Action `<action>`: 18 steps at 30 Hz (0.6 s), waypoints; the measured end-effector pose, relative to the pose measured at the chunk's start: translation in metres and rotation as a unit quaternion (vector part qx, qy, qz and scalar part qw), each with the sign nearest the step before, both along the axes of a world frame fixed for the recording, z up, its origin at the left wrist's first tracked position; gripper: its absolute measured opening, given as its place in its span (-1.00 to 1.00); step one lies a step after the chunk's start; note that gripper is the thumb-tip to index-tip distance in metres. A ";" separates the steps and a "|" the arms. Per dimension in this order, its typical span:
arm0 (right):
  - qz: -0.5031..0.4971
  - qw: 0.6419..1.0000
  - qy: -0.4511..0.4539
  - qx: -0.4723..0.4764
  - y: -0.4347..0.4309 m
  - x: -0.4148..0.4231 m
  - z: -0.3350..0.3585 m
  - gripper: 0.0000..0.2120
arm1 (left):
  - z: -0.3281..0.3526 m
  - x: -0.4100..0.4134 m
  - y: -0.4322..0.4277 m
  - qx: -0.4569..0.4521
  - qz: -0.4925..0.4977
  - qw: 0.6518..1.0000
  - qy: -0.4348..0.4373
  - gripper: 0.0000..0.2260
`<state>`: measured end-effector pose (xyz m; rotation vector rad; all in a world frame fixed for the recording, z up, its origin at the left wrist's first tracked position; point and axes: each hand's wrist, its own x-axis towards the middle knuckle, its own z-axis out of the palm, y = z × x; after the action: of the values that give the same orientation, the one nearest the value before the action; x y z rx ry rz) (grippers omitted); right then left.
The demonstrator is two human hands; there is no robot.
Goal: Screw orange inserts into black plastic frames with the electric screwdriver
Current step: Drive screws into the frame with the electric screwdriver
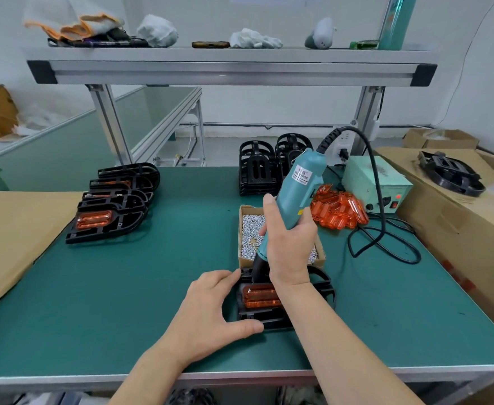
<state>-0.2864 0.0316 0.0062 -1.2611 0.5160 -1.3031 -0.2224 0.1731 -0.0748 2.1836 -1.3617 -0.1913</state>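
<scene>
- Left hand (210,308), close to the tabletop's front edge, is spread wide. Its thumb and fingertips touch the left end of the black frame (269,321) and steady it.
- Orange insert (260,296) sits seated in that frame.
- Right hand (289,244) grips the electric screwdriver (301,185), with the bit down at the insert's far left corner. Judged: fastening is under way on this unit and not finished.
- Done: finished frames (114,211), orange inserts showing in them, lie overlapped near the left edge.
- Left: empty frames (257,171) are stacked toward the far edge, and loose inserts (336,211) are heaped to the right. Judged: much of the batch remains.
- Containers: the small cardboard box (240,235), just behind the frame in hand, holds silver screws (251,232). The carton (444,229) off the right edge has black frame parts (450,176) lying on top of it.
</scene>
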 end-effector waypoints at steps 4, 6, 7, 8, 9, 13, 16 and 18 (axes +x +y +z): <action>0.004 1.000 0.012 0.009 -0.001 0.002 -0.002 -0.79 | 0.001 0.000 0.000 -0.005 -0.003 1.000 -0.003 0.01; 0.006 1.000 0.017 0.008 -0.003 0.002 -0.003 -0.81 | 0.001 0.000 0.000 -0.004 -0.004 1.000 -0.003 0.00; 0.007 1.000 0.018 0.007 -0.003 0.002 -0.003 -0.82 | 0.001 0.000 0.000 -0.004 -0.003 1.000 -0.004 0.00; 0.008 1.000 0.019 0.005 -0.003 0.002 -0.004 -0.81 | 0.001 0.000 0.000 -0.004 -0.003 1.000 -0.004 0.00; 0.007 1.000 0.022 0.002 -0.002 0.002 -0.004 -0.80 | 0.000 0.001 0.000 -0.003 -0.002 1.000 -0.003 -0.01; 0.009 0.999 0.034 -0.001 0.000 0.004 -0.005 -0.75 | -0.001 0.001 0.000 -0.006 0.002 1.000 0.002 0.00; 0.009 0.999 0.049 -0.016 0.003 0.008 -0.005 -0.68 | -0.003 0.001 0.000 -0.010 0.004 1.000 0.009 0.02; 0.007 0.997 0.057 -0.043 0.007 0.009 -0.004 -0.67 | -0.003 0.003 0.000 -0.009 0.006 1.000 0.014 0.04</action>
<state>-0.2774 0.0382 0.0024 -1.4139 0.5355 -1.2574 -0.2198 0.1735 -0.0778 2.1650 -1.3287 -0.2035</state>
